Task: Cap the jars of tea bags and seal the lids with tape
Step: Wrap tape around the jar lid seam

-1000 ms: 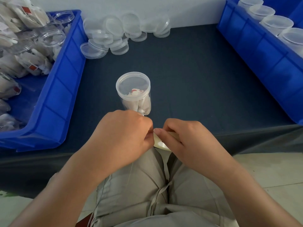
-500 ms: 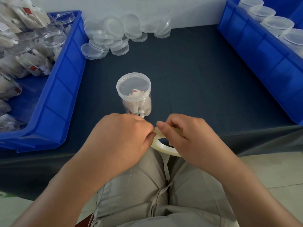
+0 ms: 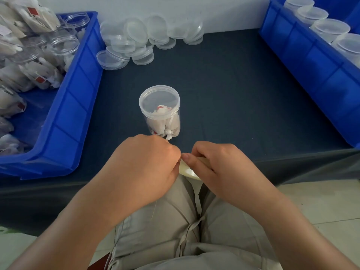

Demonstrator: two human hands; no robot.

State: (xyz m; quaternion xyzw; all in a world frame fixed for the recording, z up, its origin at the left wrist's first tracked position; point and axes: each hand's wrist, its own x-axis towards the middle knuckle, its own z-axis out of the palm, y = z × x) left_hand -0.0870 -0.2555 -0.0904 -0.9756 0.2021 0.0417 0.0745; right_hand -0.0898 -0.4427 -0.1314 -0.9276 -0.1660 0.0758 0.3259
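Now right hand [image 3: 220, 168] grips tape roll [image 3: 188, 171]; left hand [image 3: 140, 168] curled against it, hold unclear; capped jar [image 3: 159, 112] beyond.

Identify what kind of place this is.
Likely a small hand-packing station: a left blue bin of open tea-bag jars, a right blue bin of capped jars, loose lids piled on the dark table.

Less of the tape roll [image 3: 188, 170] exposed.
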